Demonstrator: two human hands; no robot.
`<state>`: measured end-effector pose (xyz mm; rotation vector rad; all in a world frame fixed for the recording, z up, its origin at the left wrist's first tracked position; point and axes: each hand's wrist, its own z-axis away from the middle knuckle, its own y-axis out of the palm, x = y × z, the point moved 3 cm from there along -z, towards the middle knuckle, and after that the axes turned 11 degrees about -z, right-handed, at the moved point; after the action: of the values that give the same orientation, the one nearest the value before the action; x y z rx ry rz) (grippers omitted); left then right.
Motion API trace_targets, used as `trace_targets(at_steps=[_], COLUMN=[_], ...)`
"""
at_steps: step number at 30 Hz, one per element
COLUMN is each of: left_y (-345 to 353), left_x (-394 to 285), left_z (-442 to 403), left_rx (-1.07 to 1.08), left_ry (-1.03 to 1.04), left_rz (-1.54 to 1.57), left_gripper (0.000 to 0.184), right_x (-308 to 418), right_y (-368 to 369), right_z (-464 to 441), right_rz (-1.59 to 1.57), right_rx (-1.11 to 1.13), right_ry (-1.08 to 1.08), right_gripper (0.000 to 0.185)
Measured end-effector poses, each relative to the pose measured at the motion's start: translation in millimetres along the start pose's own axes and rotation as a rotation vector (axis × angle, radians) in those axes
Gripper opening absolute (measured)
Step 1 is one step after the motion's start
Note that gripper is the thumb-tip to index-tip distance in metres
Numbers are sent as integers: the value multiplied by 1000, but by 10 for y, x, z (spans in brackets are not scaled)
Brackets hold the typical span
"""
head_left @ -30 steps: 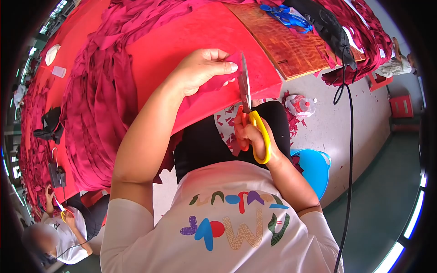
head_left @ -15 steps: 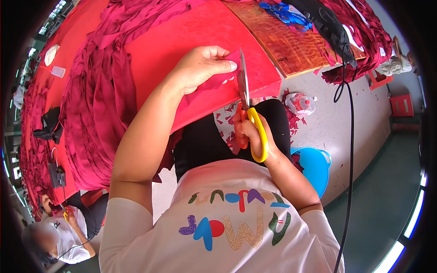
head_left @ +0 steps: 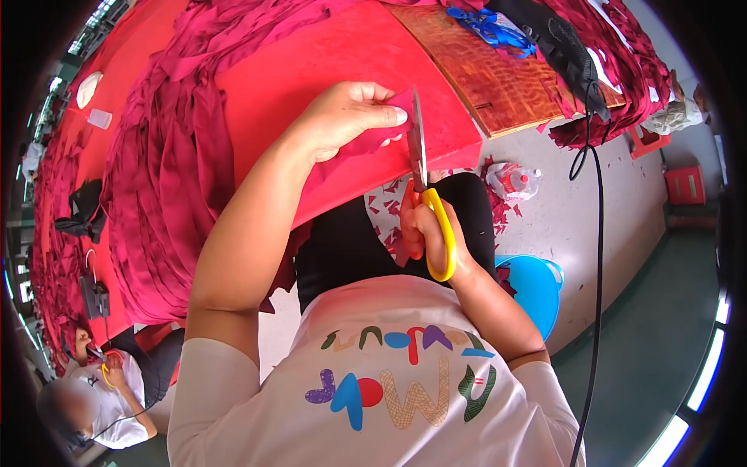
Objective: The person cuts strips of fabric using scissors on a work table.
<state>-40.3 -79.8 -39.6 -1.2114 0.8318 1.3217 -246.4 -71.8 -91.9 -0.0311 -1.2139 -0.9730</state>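
Observation:
Between thumb and fingers, my left hand (head_left: 342, 121) pinches a dark red fabric strip (head_left: 372, 142) above the red-covered table (head_left: 311, 66). My right hand (head_left: 437, 232) is wrapped round the handles of scissors (head_left: 420, 152), one orange and one yellow. Their blades point away from me and look nearly closed, just right of the fabric's edge. Whether the blades touch the fabric I cannot tell.
Long dark red fabric strips (head_left: 171, 171) lie along the table's left. A wooden board (head_left: 498, 86) holds blue straps (head_left: 490, 29) and a black bag (head_left: 552, 47). A black cable (head_left: 597, 311) hangs at right, near a blue basin (head_left: 537, 292). A co-worker (head_left: 117, 397) sits lower left.
My hands have barely moved and keep hold of the fabric and scissors. The scissor blades have shifted very slightly. The co-worker's hands and scissors at lower left have changed position.

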Motion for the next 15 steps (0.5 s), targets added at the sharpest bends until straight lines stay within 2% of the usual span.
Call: trace_targets(at_steps=[2,15], left_y=[-14,-15], left_x=[11,-4], left_z=[-6,0], left_rx=[-7,11], left_ry=[-62,-55], left_rz=[14,36], left_gripper=[24,23], right_x=[-3,-4], right_y=[0,22], right_z=[0,13], right_rz=[-5,1], right_rx=[12,-27], right_ry=[14,11], right_gripper=[16,17])
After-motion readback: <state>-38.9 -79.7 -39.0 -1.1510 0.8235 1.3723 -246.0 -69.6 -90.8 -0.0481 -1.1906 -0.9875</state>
